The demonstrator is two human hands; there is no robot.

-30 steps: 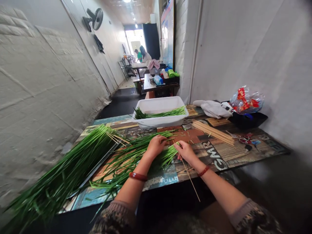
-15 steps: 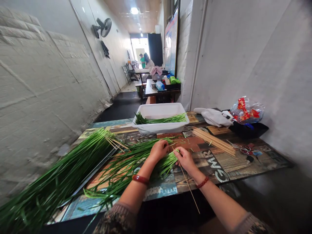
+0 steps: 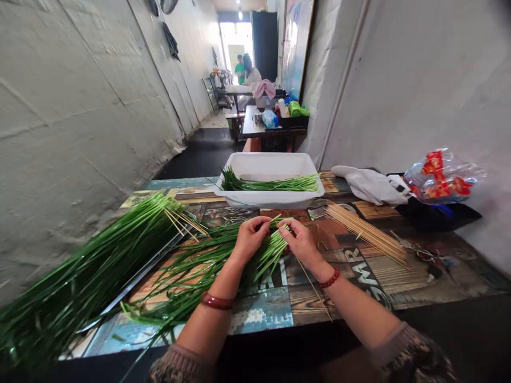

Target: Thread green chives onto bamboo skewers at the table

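Note:
Garlic chives (image 3: 275, 250) lie bunched under my hands, their pale cut ends fanned toward the table's front and their leaves trailing left. My right hand (image 3: 301, 243) is closed, pinching a thin bamboo skewer (image 3: 313, 284) at the chive stems; its long end slants down past the palm. Close beside it, my left hand (image 3: 251, 238) has thumb and forefinger pinched at a pale green stalk near the skewer's upper end. The fingers partly hide where skewer and stems meet.
A large chive heap (image 3: 99, 255) with several skewers on it lies left on a metal tray (image 3: 131, 287). Behind stands a white tub (image 3: 271, 199) holding chives. Rightward are loose skewers (image 3: 365, 234), scissors (image 3: 427, 252), a white cloth (image 3: 371, 183) and a plastic bag (image 3: 441, 175).
The view has tilted down and shifted slightly left. My right hand has turned over the stems and drawn closer to my left, which now pinches a stalk end.

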